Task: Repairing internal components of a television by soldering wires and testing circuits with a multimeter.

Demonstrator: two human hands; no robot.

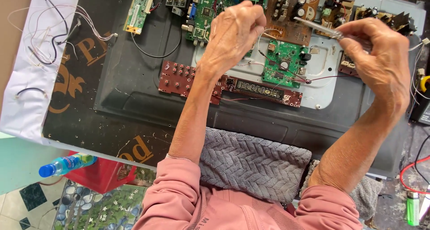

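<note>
Pinched between the fingertips of the right hand [380, 59] is a thin clear tool [319, 27], a slender rod-like thing whose kind cannot be told; its long axis is set nearly level, slanting slightly, with the free end pointed toward the left and a little away from the person, over the brown circuit board [291, 15]. Taking the small green circuit board [284, 64] as the landmark, the tool is held above and to the right of it, and the right hand is placed farther right still, raised clear of the boards. The left hand [235, 30] is held just left of that green board, its fingers curled closed in a loose fist; a thin white wire [264, 37] is seen looped beside its knuckles, but whether it is actually gripped cannot be told. Below the green board a long dark red panel [228, 84] with rows of buttons and a narrow display is laid crosswise on the grey metal chassis [134, 91]. Far to the left of the green board, loose wires [49, 32] are spread on a white sheet, and a blue-capped bottle [65, 164] is seen lower left. A green lighter [412, 207] is seen at the lower right.
</note>
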